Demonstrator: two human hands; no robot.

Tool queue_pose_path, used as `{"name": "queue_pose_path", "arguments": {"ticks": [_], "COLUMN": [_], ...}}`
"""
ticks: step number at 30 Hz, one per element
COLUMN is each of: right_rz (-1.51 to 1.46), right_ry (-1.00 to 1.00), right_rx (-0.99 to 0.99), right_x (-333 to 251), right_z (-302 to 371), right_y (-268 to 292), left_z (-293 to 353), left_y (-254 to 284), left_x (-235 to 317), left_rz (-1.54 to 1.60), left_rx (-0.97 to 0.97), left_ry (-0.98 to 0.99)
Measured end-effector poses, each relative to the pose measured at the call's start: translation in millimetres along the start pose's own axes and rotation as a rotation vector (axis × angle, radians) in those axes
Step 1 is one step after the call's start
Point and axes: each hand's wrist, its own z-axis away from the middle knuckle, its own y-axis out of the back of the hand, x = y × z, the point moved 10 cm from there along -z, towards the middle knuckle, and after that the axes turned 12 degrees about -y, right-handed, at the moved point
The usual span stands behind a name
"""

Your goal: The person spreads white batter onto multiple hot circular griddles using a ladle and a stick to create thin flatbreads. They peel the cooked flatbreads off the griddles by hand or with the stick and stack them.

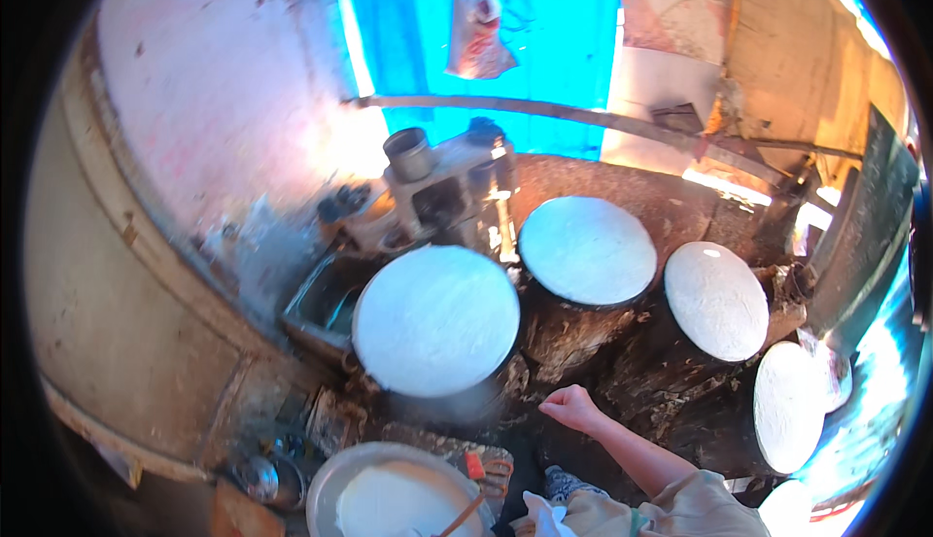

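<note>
My right hand [571, 407] reaches in from the lower right with its fingers curled closed. Anything inside it is too small or hidden to make out. It hovers in front of the round griddles, touching none of them. Closest is a large griddle topped with a smooth white layer [435, 321]; faint steam shows at its near edge. Similar white-topped griddles stand at the back [588, 250] and to the right [716, 301], [789, 408]. Below, a wide metal basin [323, 498] holds white liquid, with a wooden handle [463, 516] leaning in it. My left hand is out of view.
A metal pot [408, 154] sits on a stand behind the left griddle. Metal vessels [267, 479] are at the lower left. A red object [474, 465] lies beside the basin. A wooden beam [505, 105] crosses the blue sheet [559, 32] at the back.
</note>
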Motion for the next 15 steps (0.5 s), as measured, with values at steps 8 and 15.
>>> {"name": "queue_pose_path", "arguments": {"ticks": [8,15], "right_rz": [0.22,0.251], "right_ry": [-0.043,-0.364], "right_rx": [0.05,0.014], "right_x": [86,203], "right_z": [-72,-2], "right_y": [49,97], "left_z": [-76,-117], "left_y": [-95,-140], "left_x": [-82,-170], "left_rz": [-0.427,-0.745], "left_rx": [-0.026,-0.096], "left_ry": [0.067,0.175]}}
